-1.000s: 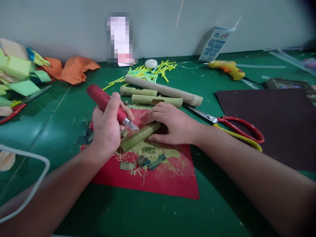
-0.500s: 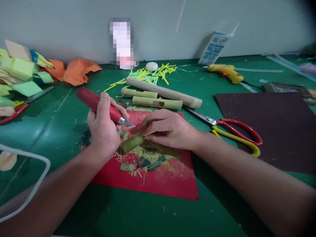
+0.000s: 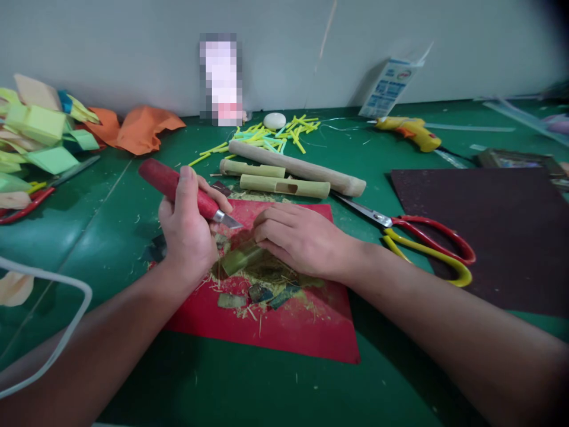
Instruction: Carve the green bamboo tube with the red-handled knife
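Your left hand (image 3: 189, 225) grips the knife (image 3: 204, 203); your right hand (image 3: 299, 240) clasps the bamboo (image 3: 240, 257) inside the red sheet (image 3: 311, 338)'s edges, probably steadying it.

Near tabletop (image 3: 249, 385) gives passage; beyond, knife (image 3: 205, 204), bamboo tubes (image 3: 306, 189) and scissors (image 3: 384, 221) obstruct.

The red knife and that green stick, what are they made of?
The red knife: its blade looks like metal, silvery and pointed; its handle may be painted wood or plastic, smooth-looking. The green stick: probably bamboo, fairly dull and natural-looking, with pale, stringy shavings nearby.
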A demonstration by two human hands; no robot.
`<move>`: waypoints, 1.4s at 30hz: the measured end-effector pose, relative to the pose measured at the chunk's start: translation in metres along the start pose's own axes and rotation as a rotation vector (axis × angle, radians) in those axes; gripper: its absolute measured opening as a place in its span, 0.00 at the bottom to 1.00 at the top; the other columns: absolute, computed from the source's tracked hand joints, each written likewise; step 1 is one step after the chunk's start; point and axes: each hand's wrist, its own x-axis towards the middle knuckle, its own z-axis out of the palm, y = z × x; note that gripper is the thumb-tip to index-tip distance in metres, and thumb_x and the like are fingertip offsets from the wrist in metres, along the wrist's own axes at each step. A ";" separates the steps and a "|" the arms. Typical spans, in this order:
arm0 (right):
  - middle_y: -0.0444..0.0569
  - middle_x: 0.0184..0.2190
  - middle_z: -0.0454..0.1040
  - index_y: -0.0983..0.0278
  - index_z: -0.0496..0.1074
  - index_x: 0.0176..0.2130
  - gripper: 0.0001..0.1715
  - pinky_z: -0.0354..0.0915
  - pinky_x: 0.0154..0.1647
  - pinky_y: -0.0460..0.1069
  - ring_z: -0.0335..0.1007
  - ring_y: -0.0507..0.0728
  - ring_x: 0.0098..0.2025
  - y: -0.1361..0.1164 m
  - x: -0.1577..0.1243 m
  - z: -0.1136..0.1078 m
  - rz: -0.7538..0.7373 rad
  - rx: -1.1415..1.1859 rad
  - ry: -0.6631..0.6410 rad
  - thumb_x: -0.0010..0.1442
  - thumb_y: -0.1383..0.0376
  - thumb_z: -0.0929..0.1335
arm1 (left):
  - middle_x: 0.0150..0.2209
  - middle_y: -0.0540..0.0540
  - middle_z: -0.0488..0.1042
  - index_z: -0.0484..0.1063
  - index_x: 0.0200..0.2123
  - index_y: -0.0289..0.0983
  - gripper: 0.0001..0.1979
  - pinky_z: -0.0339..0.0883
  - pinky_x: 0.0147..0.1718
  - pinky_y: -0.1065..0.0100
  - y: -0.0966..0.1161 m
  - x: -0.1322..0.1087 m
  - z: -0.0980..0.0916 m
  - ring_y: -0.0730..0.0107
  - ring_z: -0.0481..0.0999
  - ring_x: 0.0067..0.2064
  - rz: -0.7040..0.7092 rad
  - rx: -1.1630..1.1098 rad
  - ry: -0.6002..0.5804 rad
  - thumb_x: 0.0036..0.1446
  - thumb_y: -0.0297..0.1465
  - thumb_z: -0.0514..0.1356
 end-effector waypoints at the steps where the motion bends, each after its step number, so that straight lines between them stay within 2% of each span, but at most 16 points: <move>1: 0.52 0.36 0.75 0.64 0.70 0.37 0.16 0.65 0.40 0.52 0.66 0.56 0.37 0.000 0.000 0.000 0.008 -0.005 0.001 0.73 0.67 0.57 | 0.18 0.56 0.71 0.62 0.28 0.42 0.17 0.50 0.11 0.70 0.000 0.000 0.000 0.80 0.58 0.13 0.003 0.004 -0.001 0.65 0.46 0.56; 9: 0.52 0.36 0.73 0.63 0.66 0.37 0.14 0.63 0.38 0.51 0.64 0.56 0.37 0.005 -0.004 0.002 0.068 0.048 0.022 0.73 0.67 0.57 | 0.20 0.52 0.74 0.65 0.27 0.41 0.19 0.54 0.12 0.71 0.005 -0.017 0.007 0.76 0.63 0.15 0.213 0.003 0.055 0.68 0.45 0.55; 14: 0.53 0.36 0.73 0.63 0.65 0.37 0.11 0.65 0.42 0.51 0.66 0.57 0.40 0.006 -0.003 0.002 0.200 0.163 0.051 0.72 0.66 0.58 | 0.22 0.51 0.76 0.65 0.28 0.42 0.18 0.60 0.15 0.70 0.004 -0.025 0.007 0.75 0.65 0.16 0.180 0.019 -0.046 0.68 0.45 0.55; 18: 0.52 0.36 0.72 0.64 0.65 0.36 0.10 0.64 0.41 0.51 0.65 0.56 0.39 0.005 -0.002 0.002 0.225 0.205 0.086 0.71 0.68 0.59 | 0.23 0.51 0.75 0.65 0.27 0.42 0.19 0.61 0.16 0.70 0.001 -0.026 0.005 0.74 0.67 0.18 0.133 0.071 -0.085 0.67 0.47 0.55; 25: 0.52 0.36 0.72 0.63 0.64 0.35 0.09 0.63 0.42 0.51 0.65 0.56 0.39 0.003 -0.001 0.002 0.288 0.252 0.052 0.70 0.68 0.60 | 0.22 0.52 0.73 0.64 0.27 0.42 0.17 0.61 0.17 0.71 0.005 -0.024 0.007 0.75 0.66 0.18 0.192 0.164 -0.014 0.68 0.41 0.51; 27: 0.52 0.36 0.72 0.63 0.64 0.35 0.09 0.63 0.41 0.51 0.65 0.56 0.39 0.003 0.000 0.001 0.289 0.264 0.037 0.69 0.69 0.60 | 0.21 0.52 0.73 0.65 0.27 0.42 0.18 0.59 0.16 0.71 0.005 -0.021 0.006 0.75 0.66 0.17 0.150 0.150 -0.026 0.68 0.42 0.52; 32: 0.51 0.35 0.72 0.63 0.65 0.34 0.08 0.63 0.42 0.51 0.66 0.56 0.40 0.002 0.002 -0.003 0.328 0.346 -0.006 0.67 0.70 0.62 | 0.22 0.50 0.73 0.67 0.27 0.40 0.20 0.58 0.14 0.71 -0.002 -0.012 0.002 0.76 0.64 0.16 -0.108 0.137 -0.104 0.65 0.48 0.56; 35: 0.50 0.35 0.72 0.63 0.66 0.34 0.08 0.64 0.44 0.52 0.67 0.56 0.40 0.002 0.003 -0.006 0.363 0.401 -0.026 0.66 0.70 0.63 | 0.17 0.52 0.69 0.68 0.26 0.39 0.23 0.57 0.13 0.71 -0.006 -0.009 0.001 0.76 0.63 0.14 -0.230 0.169 -0.145 0.62 0.51 0.57; 39: 0.49 0.35 0.72 0.63 0.65 0.33 0.08 0.63 0.45 0.51 0.67 0.55 0.40 0.002 0.003 -0.007 0.365 0.421 -0.022 0.66 0.69 0.63 | 0.14 0.52 0.66 0.70 0.25 0.38 0.24 0.55 0.13 0.72 -0.007 -0.009 0.000 0.75 0.64 0.14 -0.285 0.215 -0.180 0.61 0.52 0.58; 42: 0.49 0.35 0.72 0.63 0.65 0.33 0.08 0.63 0.44 0.51 0.67 0.55 0.39 0.002 0.004 -0.007 0.369 0.415 -0.031 0.66 0.69 0.63 | 0.15 0.52 0.67 0.70 0.25 0.39 0.23 0.56 0.13 0.71 -0.006 -0.009 0.000 0.75 0.64 0.14 -0.268 0.197 -0.153 0.62 0.51 0.57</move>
